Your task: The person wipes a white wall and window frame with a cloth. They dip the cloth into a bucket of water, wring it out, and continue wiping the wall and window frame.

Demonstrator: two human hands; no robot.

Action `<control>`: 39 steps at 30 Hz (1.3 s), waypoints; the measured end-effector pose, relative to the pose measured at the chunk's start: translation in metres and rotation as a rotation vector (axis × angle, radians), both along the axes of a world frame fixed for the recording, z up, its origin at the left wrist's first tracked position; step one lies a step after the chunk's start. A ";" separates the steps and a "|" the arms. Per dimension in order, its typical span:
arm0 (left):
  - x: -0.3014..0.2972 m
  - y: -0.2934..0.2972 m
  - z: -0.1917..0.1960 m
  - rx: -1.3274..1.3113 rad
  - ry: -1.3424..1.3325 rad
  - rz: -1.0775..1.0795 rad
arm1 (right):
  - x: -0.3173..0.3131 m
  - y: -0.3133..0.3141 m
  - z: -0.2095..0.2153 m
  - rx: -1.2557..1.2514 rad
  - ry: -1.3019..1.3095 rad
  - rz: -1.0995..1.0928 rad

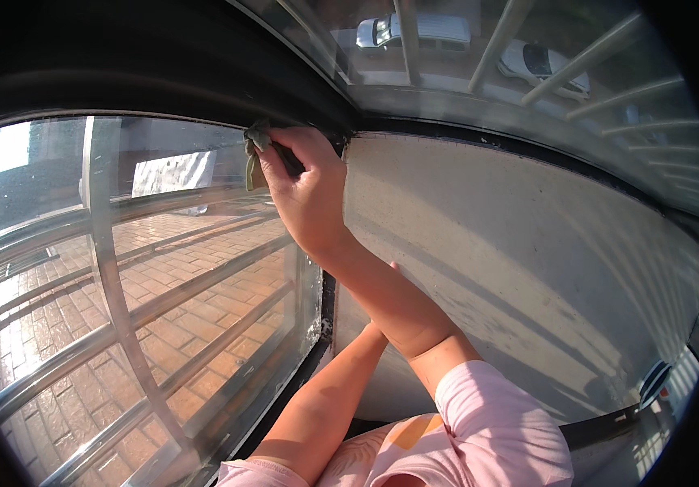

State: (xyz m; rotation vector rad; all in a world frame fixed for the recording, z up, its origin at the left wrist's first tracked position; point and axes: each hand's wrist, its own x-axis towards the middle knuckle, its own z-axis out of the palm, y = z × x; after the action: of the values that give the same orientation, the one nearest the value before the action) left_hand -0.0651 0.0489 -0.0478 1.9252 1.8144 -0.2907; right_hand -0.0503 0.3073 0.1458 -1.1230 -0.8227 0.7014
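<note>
My right hand is raised to the upper corner of a window pane. Its thumb and fingers pinch a crumpled grey-green cloth, which lies against the glass just under the dark top frame. My right forearm crosses in front of the left one. Most of my left hand is hidden behind it; only a bit of a finger shows past its upper edge, near the pale panel. Whether the left fingers are open or closed does not show.
Metal bars stand beyond the pane, with brick paving outside. A second barred window at the top looks down on parked vehicles. A dark post separates pane and panel. A striped item sits at lower right.
</note>
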 end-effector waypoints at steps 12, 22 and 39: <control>-0.006 -0.004 -0.030 -0.123 -0.245 0.203 | -0.003 0.005 -0.103 -0.283 -0.415 -0.139; 0.007 0.007 0.007 -0.015 0.089 -0.067 | 0.032 0.014 -0.156 -0.660 -0.643 -0.032; 0.013 0.030 0.038 -0.399 0.010 -0.029 | 0.028 0.015 -0.189 -0.155 -1.255 0.078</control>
State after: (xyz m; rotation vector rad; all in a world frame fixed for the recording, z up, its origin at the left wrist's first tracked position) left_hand -0.0522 0.0789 -0.0096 1.6711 1.5899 -0.6217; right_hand -0.0224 0.3218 -0.0429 -1.6706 -1.8819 0.0285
